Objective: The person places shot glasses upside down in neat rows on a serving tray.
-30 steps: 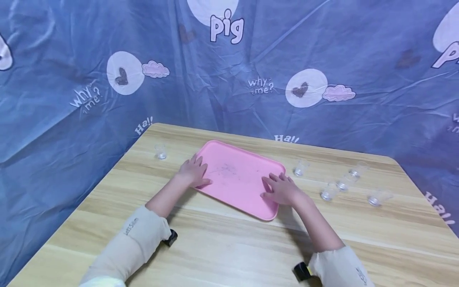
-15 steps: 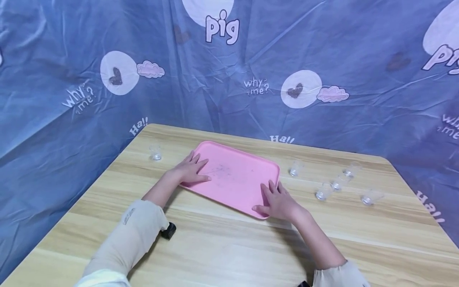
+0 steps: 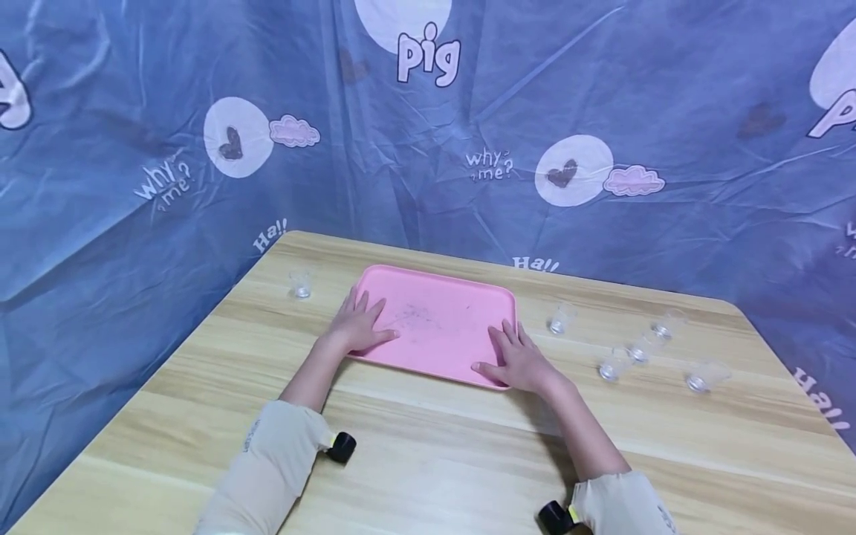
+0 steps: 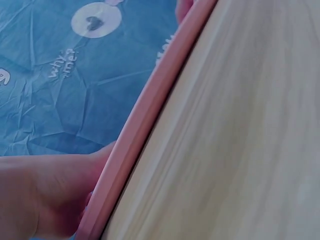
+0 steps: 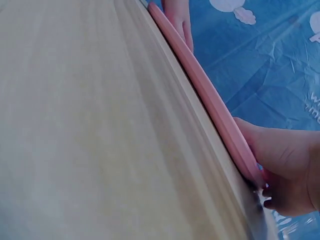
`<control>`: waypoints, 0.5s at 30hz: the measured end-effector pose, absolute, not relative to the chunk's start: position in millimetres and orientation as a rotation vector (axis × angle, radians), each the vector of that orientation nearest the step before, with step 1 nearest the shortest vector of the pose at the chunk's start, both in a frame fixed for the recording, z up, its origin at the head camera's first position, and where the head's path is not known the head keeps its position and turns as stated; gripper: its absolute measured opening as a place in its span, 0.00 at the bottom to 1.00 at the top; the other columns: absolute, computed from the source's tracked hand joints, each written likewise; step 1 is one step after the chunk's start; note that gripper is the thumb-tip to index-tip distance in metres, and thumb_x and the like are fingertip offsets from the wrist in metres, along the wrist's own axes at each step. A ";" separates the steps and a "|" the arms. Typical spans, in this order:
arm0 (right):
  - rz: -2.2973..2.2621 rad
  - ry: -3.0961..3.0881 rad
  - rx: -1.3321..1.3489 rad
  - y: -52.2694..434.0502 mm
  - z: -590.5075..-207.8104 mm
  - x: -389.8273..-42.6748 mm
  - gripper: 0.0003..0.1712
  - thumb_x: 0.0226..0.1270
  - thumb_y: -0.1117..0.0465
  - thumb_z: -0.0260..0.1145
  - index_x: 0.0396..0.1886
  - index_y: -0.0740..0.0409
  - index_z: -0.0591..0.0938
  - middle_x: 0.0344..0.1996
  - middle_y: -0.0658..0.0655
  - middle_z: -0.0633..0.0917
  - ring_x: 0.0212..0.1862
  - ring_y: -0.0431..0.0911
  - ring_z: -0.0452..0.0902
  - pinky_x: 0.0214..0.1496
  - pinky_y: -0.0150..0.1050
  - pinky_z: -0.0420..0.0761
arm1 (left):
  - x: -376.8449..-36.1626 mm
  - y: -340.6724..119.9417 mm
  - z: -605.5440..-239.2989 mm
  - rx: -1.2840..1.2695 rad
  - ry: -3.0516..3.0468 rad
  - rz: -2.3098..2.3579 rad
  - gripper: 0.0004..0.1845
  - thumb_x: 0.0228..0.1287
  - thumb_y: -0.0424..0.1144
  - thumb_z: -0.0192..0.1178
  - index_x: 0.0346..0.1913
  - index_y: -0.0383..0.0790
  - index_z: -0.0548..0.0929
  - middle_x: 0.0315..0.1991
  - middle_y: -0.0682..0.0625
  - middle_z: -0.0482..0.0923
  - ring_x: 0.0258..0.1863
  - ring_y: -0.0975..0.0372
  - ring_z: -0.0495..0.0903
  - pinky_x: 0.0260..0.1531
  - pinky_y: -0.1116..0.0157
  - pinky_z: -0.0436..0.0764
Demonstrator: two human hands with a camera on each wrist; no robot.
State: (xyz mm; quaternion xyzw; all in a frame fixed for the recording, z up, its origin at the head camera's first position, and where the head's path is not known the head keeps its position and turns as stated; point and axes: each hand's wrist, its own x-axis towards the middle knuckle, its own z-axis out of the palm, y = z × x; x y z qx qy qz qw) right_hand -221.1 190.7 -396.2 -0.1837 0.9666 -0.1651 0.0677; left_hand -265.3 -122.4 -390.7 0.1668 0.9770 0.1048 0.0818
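Observation:
A pink rectangular tray lies flat on the wooden table, with faint grey marks on its surface. My left hand rests on its left end, fingers spread and straight over the edge. At the opposite end my right hand touches the tray the same way, its thumb pointing inward. In the left wrist view the tray's side runs slantwise past the left hand. The right wrist view shows the right hand with its thumb at the tray's rim.
One small clear cup stands left of the tray. Right of it are several more, among them a near one and one farther right. A blue printed cloth hangs behind the wooden table.
Both hands have shifted the tray slightly left and turned it, its right front corner moving away from me. Its long edges now run closer to level. The cups stay put.

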 end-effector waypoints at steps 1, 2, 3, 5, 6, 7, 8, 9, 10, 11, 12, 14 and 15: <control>-0.512 2.925 -0.555 191.7 -398.6 -222.4 0.48 0.60 0.37 0.57 0.68 0.67 0.57 0.67 0.73 0.49 0.66 0.68 0.36 0.64 0.60 0.45 | -265.5 -121.8 -391.0 0.489 2.920 0.318 0.42 0.63 0.62 0.46 0.70 0.36 0.53 0.68 0.29 0.41 0.66 0.40 0.29 0.63 0.49 0.35; -0.534 2.938 -0.557 192.9 -401.2 -223.2 0.48 0.60 0.37 0.57 0.68 0.67 0.57 0.67 0.73 0.49 0.66 0.68 0.36 0.64 0.60 0.45 | -265.3 -121.2 -391.3 0.480 2.923 0.326 0.42 0.63 0.62 0.46 0.70 0.36 0.53 0.68 0.29 0.41 0.66 0.40 0.29 0.63 0.49 0.35; -0.557 2.950 -0.562 194.0 -403.4 -223.8 0.48 0.60 0.38 0.57 0.68 0.66 0.58 0.67 0.73 0.49 0.66 0.67 0.35 0.64 0.60 0.44 | -265.1 -120.3 -391.1 0.474 2.926 0.338 0.42 0.63 0.62 0.47 0.70 0.36 0.53 0.68 0.29 0.41 0.66 0.40 0.29 0.63 0.50 0.35; -0.609 2.976 -0.569 195.4 -406.8 -224.7 0.47 0.60 0.38 0.58 0.67 0.66 0.59 0.67 0.72 0.50 0.67 0.66 0.35 0.64 0.60 0.44 | -265.0 -118.9 -390.2 0.467 2.932 0.358 0.42 0.63 0.61 0.47 0.70 0.36 0.54 0.68 0.29 0.41 0.66 0.40 0.29 0.63 0.49 0.35; -0.632 2.986 -0.568 196.0 -408.1 -224.8 0.47 0.59 0.39 0.58 0.67 0.66 0.59 0.67 0.71 0.50 0.67 0.66 0.35 0.64 0.59 0.44 | -265.1 -118.3 -389.6 0.465 2.934 0.365 0.42 0.62 0.61 0.47 0.70 0.35 0.54 0.68 0.29 0.41 0.66 0.40 0.29 0.63 0.50 0.35; -0.642 2.997 -0.573 196.2 -409.1 -224.9 0.47 0.59 0.39 0.58 0.67 0.66 0.60 0.67 0.71 0.50 0.67 0.65 0.35 0.64 0.59 0.44 | -264.8 -117.6 -388.8 0.464 2.934 0.373 0.42 0.62 0.61 0.48 0.70 0.35 0.54 0.68 0.29 0.41 0.66 0.40 0.30 0.63 0.49 0.35; -0.649 3.003 -0.574 196.1 -409.9 -224.6 0.47 0.59 0.39 0.59 0.67 0.67 0.60 0.67 0.71 0.51 0.67 0.65 0.35 0.64 0.60 0.44 | -264.8 -117.3 -388.5 0.461 2.933 0.373 0.42 0.62 0.61 0.48 0.70 0.36 0.54 0.68 0.29 0.41 0.66 0.40 0.29 0.63 0.50 0.35; -0.651 3.007 -0.574 195.7 -410.2 -224.1 0.47 0.59 0.39 0.59 0.67 0.67 0.61 0.67 0.71 0.51 0.67 0.65 0.34 0.64 0.60 0.45 | -264.6 -117.0 -388.3 0.462 2.933 0.369 0.42 0.62 0.61 0.48 0.70 0.36 0.54 0.68 0.29 0.41 0.66 0.40 0.30 0.63 0.50 0.36; -0.650 3.009 -0.573 195.3 -410.5 -223.6 0.47 0.58 0.39 0.59 0.66 0.67 0.61 0.67 0.71 0.51 0.67 0.65 0.34 0.64 0.60 0.45 | -264.6 -117.1 -388.4 0.461 2.931 0.367 0.42 0.62 0.61 0.48 0.70 0.36 0.54 0.68 0.29 0.41 0.66 0.40 0.30 0.63 0.50 0.36; -0.648 3.010 -0.572 194.6 -411.1 -223.0 0.47 0.58 0.39 0.59 0.66 0.67 0.61 0.67 0.72 0.51 0.67 0.65 0.34 0.64 0.60 0.45 | -264.7 -117.3 -389.1 0.461 2.929 0.372 0.42 0.62 0.61 0.48 0.70 0.36 0.54 0.68 0.29 0.41 0.66 0.40 0.30 0.63 0.50 0.35; -0.648 3.010 -0.572 193.9 -411.5 -222.3 0.47 0.58 0.38 0.59 0.66 0.68 0.61 0.67 0.72 0.51 0.67 0.65 0.34 0.64 0.60 0.45 | -264.8 -118.0 -389.8 0.458 2.924 0.372 0.42 0.62 0.61 0.48 0.70 0.36 0.54 0.68 0.29 0.41 0.66 0.40 0.30 0.63 0.50 0.35; -0.656 3.008 -0.577 191.8 -412.3 -220.9 0.47 0.58 0.39 0.59 0.66 0.68 0.61 0.67 0.73 0.51 0.67 0.66 0.35 0.64 0.60 0.45 | -264.3 -120.1 -390.7 0.448 2.910 0.379 0.42 0.62 0.62 0.48 0.70 0.36 0.54 0.68 0.29 0.40 0.66 0.40 0.29 0.63 0.49 0.34; -0.659 3.007 -0.580 190.3 -412.6 -220.3 0.47 0.58 0.39 0.59 0.66 0.68 0.61 0.67 0.73 0.51 0.67 0.66 0.35 0.64 0.60 0.45 | -264.0 -121.5 -390.7 0.442 2.899 0.381 0.43 0.61 0.62 0.48 0.70 0.36 0.53 0.68 0.29 0.39 0.66 0.40 0.29 0.63 0.50 0.34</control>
